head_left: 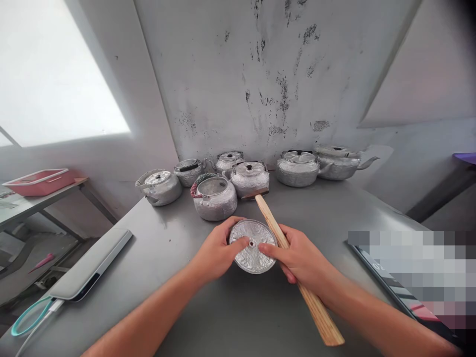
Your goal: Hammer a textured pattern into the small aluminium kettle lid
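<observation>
A round silver kettle lid [253,262] with a textured surface and a small ringed hole at its centre is held over the table between both hands. My left hand [217,250] is closed on its left edge, thumb near the hole. My right hand [307,255] grips the lid's right side, thumb also on top. A hammer [272,223] is held in that same hand, its wooden handle slanting down right and its thin head pointing away from me. Just beyond stands a lidless kettle [215,206] with a red-and-green wrapped handle.
Several other silver kettles line the back of the grey table [208,317], among them a lidded one [251,178] behind the hammer head. A power bank [92,265] with cables lies left. Right lies a flat screened device [386,280]. A pink basket [40,183] rests on a side table.
</observation>
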Tool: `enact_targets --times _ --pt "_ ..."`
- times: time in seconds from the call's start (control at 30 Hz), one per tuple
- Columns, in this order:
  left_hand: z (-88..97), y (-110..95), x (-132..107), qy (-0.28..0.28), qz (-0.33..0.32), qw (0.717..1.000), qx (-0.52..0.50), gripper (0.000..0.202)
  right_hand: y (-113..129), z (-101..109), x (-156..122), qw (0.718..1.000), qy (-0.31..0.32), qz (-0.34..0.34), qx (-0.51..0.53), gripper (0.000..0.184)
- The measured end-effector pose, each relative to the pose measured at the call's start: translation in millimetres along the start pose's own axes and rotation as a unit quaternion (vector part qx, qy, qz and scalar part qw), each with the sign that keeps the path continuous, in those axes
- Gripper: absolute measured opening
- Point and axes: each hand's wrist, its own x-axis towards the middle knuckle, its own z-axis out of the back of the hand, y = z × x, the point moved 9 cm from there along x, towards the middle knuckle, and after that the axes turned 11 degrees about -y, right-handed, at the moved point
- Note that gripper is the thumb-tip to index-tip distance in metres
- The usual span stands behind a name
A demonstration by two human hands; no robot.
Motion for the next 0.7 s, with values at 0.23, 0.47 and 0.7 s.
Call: enact_targets --times 0.23,0.47,0.7 --pt "-2.0 -13.3 -12.6 -0.012 -0.122 0.959 0.256 0.110 -7.8 -2.5 4.7 1.000 -0.008 -0.021 -0.005 0.016" --pt "-2.5 -28.0 -14.4 -0.050 -0.225 0.926 0.301 0.092 -2.4 2.3 2.6 1.000 -0.012 -0.015 -0.003 0.014" --pt "-3.3 -41.3 -19.8 -0.051 -0.301 0.905 0.296 0.088 2.5 0.8 3.4 1.000 0.001 0.001 0.012 0.014"
